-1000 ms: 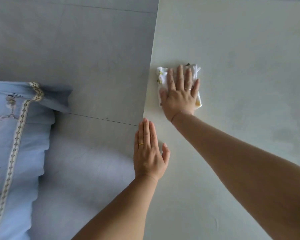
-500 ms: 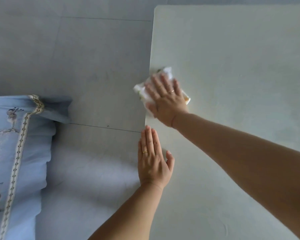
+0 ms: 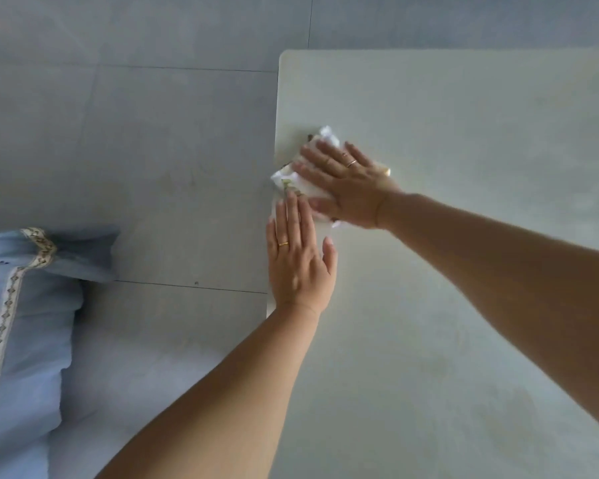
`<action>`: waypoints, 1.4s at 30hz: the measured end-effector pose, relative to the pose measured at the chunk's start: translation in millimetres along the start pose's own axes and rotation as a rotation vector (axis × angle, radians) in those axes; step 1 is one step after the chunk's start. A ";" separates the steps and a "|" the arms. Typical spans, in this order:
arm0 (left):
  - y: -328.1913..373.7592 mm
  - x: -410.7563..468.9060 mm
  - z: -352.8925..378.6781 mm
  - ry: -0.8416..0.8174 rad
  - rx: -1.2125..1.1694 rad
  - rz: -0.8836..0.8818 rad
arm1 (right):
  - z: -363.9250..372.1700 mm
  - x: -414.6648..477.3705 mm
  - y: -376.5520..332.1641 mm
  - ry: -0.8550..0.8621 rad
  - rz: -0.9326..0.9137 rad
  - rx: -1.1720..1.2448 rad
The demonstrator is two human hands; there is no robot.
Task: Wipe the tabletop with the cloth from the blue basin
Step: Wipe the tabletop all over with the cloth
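On my feed the right hand (image 3: 350, 188) lies flat on the cloth (image 3: 293, 183), palm down. Its fingers are straight and slightly fanned, pointing toward 10 o'clock, and they press the fabric onto the tabletop (image 3: 464, 133). Nothing is pinched; the hand simply bears down on it. The cloth is a white folded rag with a yellow-green print. It sits at the table's left edge, at about 11 o'clock from the middle of my view. One corner pokes out beyond the fingertips toward 12 o'clock and another hangs a little past the edge at 9 o'clock. Two thin rings (image 3: 351, 163) show on the right hand's fingers.

The left hand (image 3: 300, 257) rests flat on the same edge of the table, just at 6 o'clock from the cloth. Its fingers are straight and held together, pointing to 12 o'clock, and the thumb stands apart to the right. Its fingertips reach the near side of the cloth, just beside the right thumb; I cannot tell whether they touch it. A gold ring (image 3: 283, 244) sits on one finger.

Grey floor tiles (image 3: 135, 150) fill the view from 9 to 12 o'clock. At 8 o'clock lies a light blue cushion (image 3: 21, 323) with a patterned braid trim, on a pale seat surface (image 3: 135, 375).
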State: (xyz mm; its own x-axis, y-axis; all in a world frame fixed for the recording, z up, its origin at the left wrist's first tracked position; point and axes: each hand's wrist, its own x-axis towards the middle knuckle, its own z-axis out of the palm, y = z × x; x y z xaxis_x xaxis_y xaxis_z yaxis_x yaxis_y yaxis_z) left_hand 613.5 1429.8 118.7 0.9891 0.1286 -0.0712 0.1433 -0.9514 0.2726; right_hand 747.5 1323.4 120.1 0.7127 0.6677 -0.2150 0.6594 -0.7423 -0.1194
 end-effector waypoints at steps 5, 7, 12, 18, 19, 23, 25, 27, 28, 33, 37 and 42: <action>-4.0 0.6 12.3 -0.007 0.023 0.026 | -2.4 19.6 52.2 0.129 0.663 0.205; -2.4 -0.4 10.2 -0.021 0.017 0.019 | 1.4 36.0 9.4 0.178 0.705 0.205; 0.6 -1.2 5.1 -0.056 0.002 0.000 | -7.8 47.5 8.0 0.025 0.026 0.031; -1.2 1.2 7.6 -0.042 0.017 0.005 | -15.0 83.0 38.2 0.141 0.672 0.194; -1.0 1.1 7.3 -0.041 0.016 0.004 | -14.0 90.2 15.4 0.145 0.633 0.184; -0.3 0.7 6.2 -0.056 0.017 -0.004 | -15.6 92.9 -7.7 0.014 0.044 0.059; -0.1 0.9 7.1 -0.050 0.019 0.004 | -20.7 102.7 34.7 0.018 0.031 0.024; -1.0 0.9 8.7 -0.040 0.022 0.008 | -27.9 113.4 76.4 0.038 0.267 0.080; -1.6 0.8 9.2 -0.037 0.022 0.010 | -29.9 118.2 86.9 0.055 0.405 0.120; -0.8 0.8 7.2 -0.037 0.027 0.012 | -32.1 145.7 21.9 0.081 0.489 0.172; -2.2 1.3 7.8 -0.032 0.017 0.019 | -34.8 128.7 41.6 0.020 0.127 0.106; -4.0 2.2 10.9 -0.021 0.026 0.022 | -29.5 61.5 155.1 0.102 0.674 0.169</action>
State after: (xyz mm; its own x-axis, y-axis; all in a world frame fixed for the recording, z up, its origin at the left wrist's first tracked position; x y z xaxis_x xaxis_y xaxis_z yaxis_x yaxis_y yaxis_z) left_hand 614.8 1430.9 107.0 0.9911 0.1017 -0.0858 0.1203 -0.9609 0.2495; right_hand 900.7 1251.0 116.9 0.9775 0.0543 -0.2040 0.0252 -0.9895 -0.1426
